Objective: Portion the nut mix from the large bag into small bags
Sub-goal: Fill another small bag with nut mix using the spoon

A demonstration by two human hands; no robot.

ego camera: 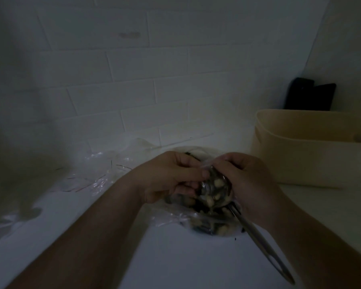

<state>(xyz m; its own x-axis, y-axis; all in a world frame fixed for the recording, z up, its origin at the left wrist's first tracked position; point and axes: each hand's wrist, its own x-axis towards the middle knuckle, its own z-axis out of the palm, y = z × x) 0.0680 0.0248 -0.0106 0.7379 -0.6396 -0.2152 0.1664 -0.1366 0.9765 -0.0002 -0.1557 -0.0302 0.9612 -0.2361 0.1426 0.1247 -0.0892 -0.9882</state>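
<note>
— Left hand (171, 178) and right hand (244, 180) meet at the centre of the frame, and both pinch the top of a small bag (214, 187) between fingertips and thumb. The fingers are curled round the plastic, not spread.

— So is that portion done?

— It looks filled: pale and dark pieces of nut mix (212, 192) show through it. The pinching at the mouth suggests sealing or twisting it closed, though the dim light hides the closure itself.

— And the large bag?

— Directly below the hands, lying on the white counter (165, 257), is a large bag (206, 224) with plenty of mix inside. A metal scoop (258, 236) rests on it, handle running toward the lower right.

— What remains, then?

— Probably several portions. Clear plastic, likely unused small bags (104, 170), lies crumpled at centre left. No finished bags are plainly visible; whether any sit in the beige tub (300, 155) at right cannot be told.
</note>
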